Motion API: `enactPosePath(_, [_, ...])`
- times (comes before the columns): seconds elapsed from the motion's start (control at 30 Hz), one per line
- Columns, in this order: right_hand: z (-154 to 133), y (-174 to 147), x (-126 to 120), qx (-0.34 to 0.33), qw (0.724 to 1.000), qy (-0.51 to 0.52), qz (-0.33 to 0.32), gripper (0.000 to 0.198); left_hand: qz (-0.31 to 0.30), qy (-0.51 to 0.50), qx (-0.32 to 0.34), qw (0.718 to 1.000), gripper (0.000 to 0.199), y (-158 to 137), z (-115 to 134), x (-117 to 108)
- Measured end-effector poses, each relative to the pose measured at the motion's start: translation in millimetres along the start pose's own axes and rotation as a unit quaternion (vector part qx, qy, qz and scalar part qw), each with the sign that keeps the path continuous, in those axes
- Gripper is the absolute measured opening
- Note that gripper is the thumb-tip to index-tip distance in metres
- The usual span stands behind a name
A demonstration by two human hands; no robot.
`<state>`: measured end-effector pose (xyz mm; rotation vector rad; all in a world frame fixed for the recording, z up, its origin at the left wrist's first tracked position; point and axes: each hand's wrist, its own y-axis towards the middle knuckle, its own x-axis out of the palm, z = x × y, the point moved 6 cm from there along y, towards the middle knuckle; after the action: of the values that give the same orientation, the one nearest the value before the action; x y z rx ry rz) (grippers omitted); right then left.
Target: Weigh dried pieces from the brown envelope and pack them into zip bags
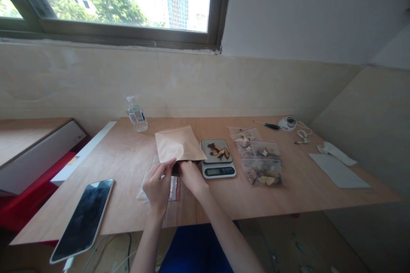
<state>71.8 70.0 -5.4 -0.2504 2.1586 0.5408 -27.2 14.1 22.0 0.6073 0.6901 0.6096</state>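
A brown kraft paper bag (179,143) lies tilted above the table, its opening toward me. My left hand (157,185) pinches the near edge of the bag at the opening. My right hand (192,178) reaches into the opening, and its fingers are hidden inside. Just right of the bag stands a small kitchen scale (219,172) with a dark display I cannot read. Several brown dried slices (219,151) rest on its plate. Under my hands are clear plastic zip bags (174,190) with a red stripe, partly covered.
Zip bags of dried pieces (264,164) lie right of the scale. Behind them are a screwdriver (271,126) and a white camera (287,123). White paper (339,171) lies far right. A water bottle (137,116) stands back left; a tablet (85,217) overhangs the front left edge.
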Motion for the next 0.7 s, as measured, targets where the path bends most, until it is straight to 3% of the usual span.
enactPosePath(0.13, [1,-17,-16,-0.009,1.0,0.005,-0.004,0.031,0.002,0.009,0.006,1.0,0.017,2,2,1])
enactPosePath(0.47, [9,-47,-71,-0.061,0.974,0.157,0.153,0.03,0.006,0.025,0.009,1.0,0.016,12,5,2])
enactPosePath(0.7, [53,-65,-94,0.016,0.947,0.181,0.263,0.027,0.022,0.033,-0.004,0.999,0.016,20,-1,0])
